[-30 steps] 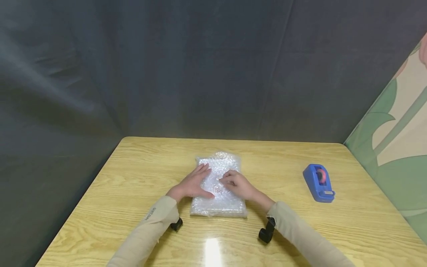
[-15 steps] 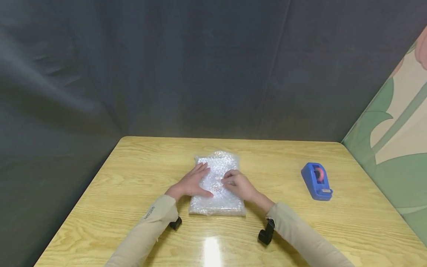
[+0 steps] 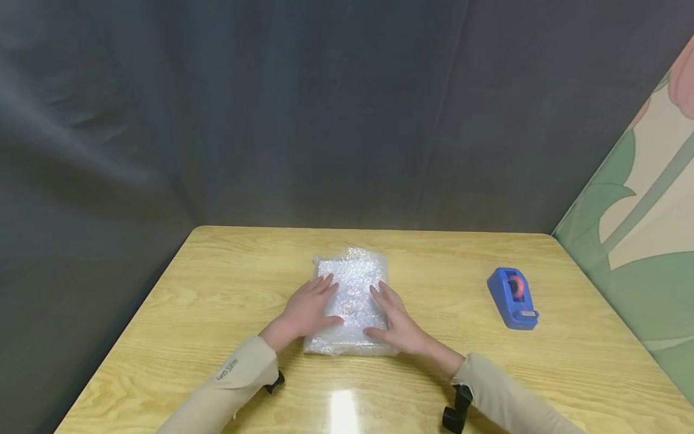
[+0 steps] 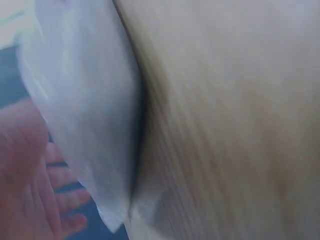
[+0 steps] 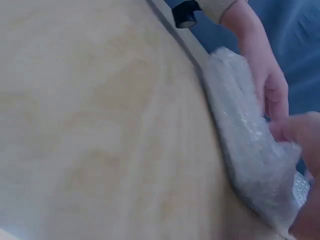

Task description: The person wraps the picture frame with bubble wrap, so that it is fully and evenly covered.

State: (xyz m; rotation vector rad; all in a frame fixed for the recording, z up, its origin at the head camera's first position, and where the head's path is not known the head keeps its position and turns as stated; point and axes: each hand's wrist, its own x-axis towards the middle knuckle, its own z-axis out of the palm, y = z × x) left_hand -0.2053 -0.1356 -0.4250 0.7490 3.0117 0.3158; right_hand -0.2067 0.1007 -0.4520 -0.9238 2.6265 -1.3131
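Observation:
A flat rectangular bundle in clear bubble wrap [image 3: 353, 301] lies on the wooden table, a loose flap of wrap at its far end. On its left side rests my left hand [image 3: 310, 307], fingers spread over the top. My right hand [image 3: 400, 325] is at the right side with fingers and thumb extended over the wrap. Neither hand grips anything. In the left wrist view the bundle's side [image 4: 90, 100] is blurred, with my left hand [image 4: 30, 185] beside it. The right wrist view has the wrapped edge [image 5: 245, 135] near my right thumb [image 5: 292, 127]. What the wrap encloses cannot be told.
A blue tape dispenser [image 3: 512, 301] with a pink roll stands on the right of the table [image 3: 228, 271]. Dark cloth [image 3: 325, 120] hangs behind the table, and a flower-patterned cloth [image 3: 640, 241] is at the right. Black wrist cameras [image 3: 457, 410] sit under the sleeves.
My right hand's fingers have gone from bunched together on the middle of the wrap to spread, and the hand has drawn back to the right edge. My left hand has shifted slightly left.

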